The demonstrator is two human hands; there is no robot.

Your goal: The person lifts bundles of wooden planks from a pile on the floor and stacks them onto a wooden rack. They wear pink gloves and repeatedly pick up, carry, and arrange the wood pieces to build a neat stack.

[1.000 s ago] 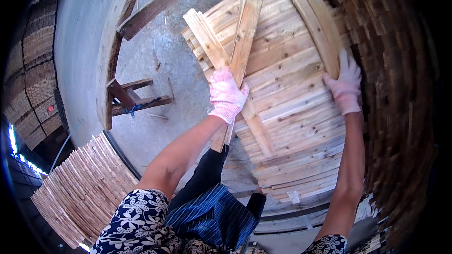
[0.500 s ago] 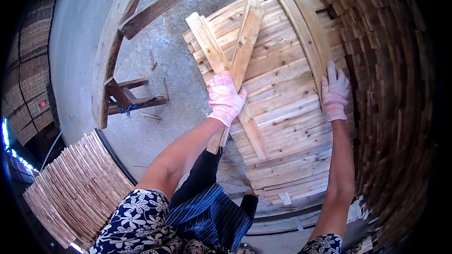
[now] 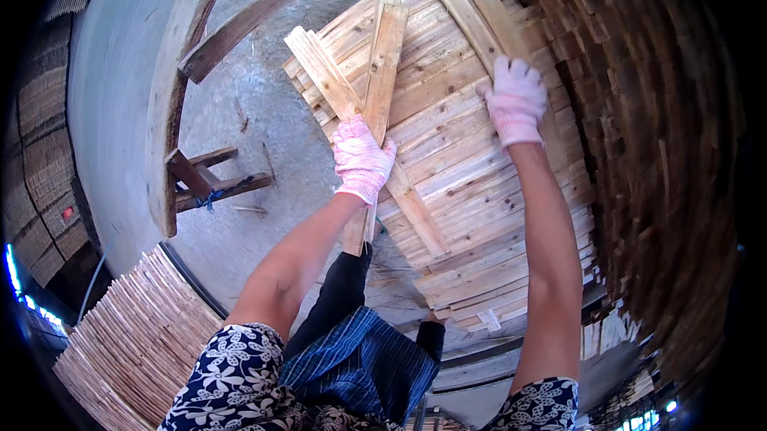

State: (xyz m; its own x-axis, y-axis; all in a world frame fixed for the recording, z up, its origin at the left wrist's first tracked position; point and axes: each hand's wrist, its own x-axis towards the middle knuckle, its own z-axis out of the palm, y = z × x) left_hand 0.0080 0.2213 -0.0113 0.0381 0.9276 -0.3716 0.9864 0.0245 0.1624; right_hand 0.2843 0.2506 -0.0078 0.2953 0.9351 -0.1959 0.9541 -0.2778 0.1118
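My left hand [image 3: 361, 158], in a pink and white knit glove, is closed around wooden slats where they cross. One slat [image 3: 323, 70] slants up to the left of it, and another slat [image 3: 387, 55] rises almost straight up. Their lower ends come out below the glove, over my dark-trousered leg. My right hand [image 3: 518, 103], gloved alike and slightly blurred, rests at the lower end of two long slats [image 3: 457, 6], thumb apart from the fingers. Both hands are above a broad stack of pale wooden slats [image 3: 455, 139]; the glove hides what lies under my right palm.
A tall wall of stacked slat ends [image 3: 631, 135] stands close along the right. On the left are a wooden frame [image 3: 172, 103] with a curved bar and a bundle of thin slats [image 3: 140, 331]. Grey concrete floor [image 3: 240, 111] shows between the frame and the stack.
My right hand has moved up and left over the slats. My left hand keeps its hold at the crossing. The whole view has shifted a little.
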